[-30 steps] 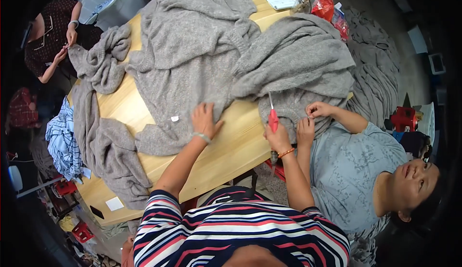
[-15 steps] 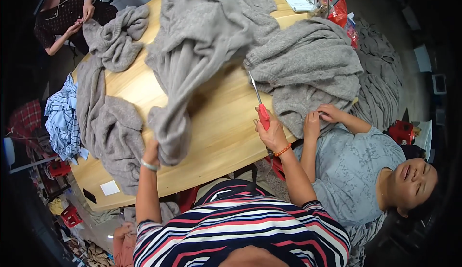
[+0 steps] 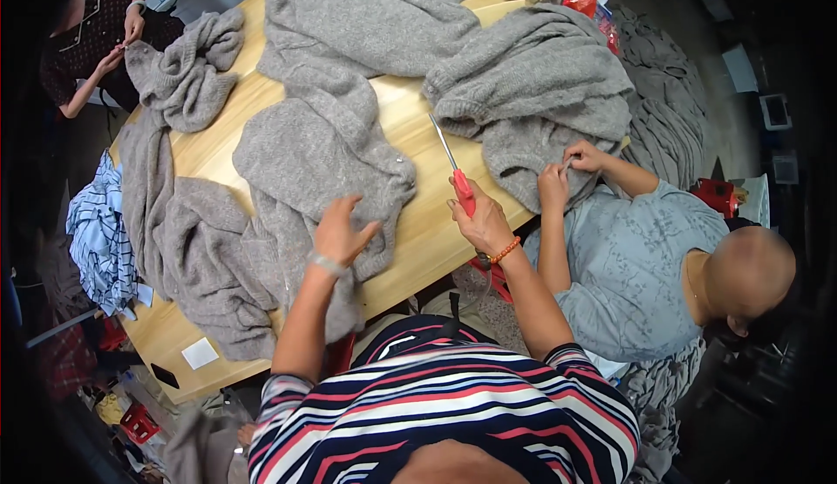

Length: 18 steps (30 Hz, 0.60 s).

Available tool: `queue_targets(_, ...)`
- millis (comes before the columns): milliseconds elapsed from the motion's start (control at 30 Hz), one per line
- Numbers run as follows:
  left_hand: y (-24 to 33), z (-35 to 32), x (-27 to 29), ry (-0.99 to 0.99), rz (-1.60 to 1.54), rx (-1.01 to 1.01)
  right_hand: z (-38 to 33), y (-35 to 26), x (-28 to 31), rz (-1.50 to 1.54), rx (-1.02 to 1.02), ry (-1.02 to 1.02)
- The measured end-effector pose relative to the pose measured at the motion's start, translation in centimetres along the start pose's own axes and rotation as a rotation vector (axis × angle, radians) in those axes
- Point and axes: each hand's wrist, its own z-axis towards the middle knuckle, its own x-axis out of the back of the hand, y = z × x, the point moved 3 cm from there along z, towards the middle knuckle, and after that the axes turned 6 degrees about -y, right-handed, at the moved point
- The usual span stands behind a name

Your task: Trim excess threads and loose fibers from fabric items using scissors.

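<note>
My left hand (image 3: 343, 235) is open with fingers spread, just over or touching a grey knitted garment (image 3: 305, 166) laid in front of me. I cannot tell whether it presses on the cloth. In my right hand (image 3: 485, 222) is a red-handled tool (image 3: 463, 189) with a long, thin metal shaft or blade pointing up and away; its exact kind is unclear. Its tip ends beside another grey knitted garment (image 3: 532, 70), bunched on the right. A larger grey knit (image 3: 375, 13) spreads over the far part of the table.
More grey knits (image 3: 209, 248) lie along the left of the wooden table (image 3: 414, 266), near a white paper square (image 3: 200, 353) and a dark phone-like object (image 3: 165, 376). Blue checked cloth (image 3: 105, 231) hangs at the left edge. Co-workers at right (image 3: 636, 266) and far left (image 3: 96, 39) handle knits.
My left hand has let go of the gathered grey garment, which now lies spread on the table, and its fingers have opened. My right hand still holds the tool. The view has shifted slightly.
</note>
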Motion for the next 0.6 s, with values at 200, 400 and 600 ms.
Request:
queue_targets(200, -5.6, 5.8, -12.0, -0.025, 0.030, -0.003, -2.0, -1.0, 3.2, -0.014, -0.022, -0.012)
queue_targets(400, -10.2, 6.1, -14.3, 0.079, -1.045, 0.188, -5.7, -0.8, 2.2, -0.381, -0.061, -0.401)
queue_targets(600, -10.7, 6.0, -15.0, 0.038, -1.342, 0.276, -8.1, -0.6, -1.1, -0.388, -0.052, -0.503)
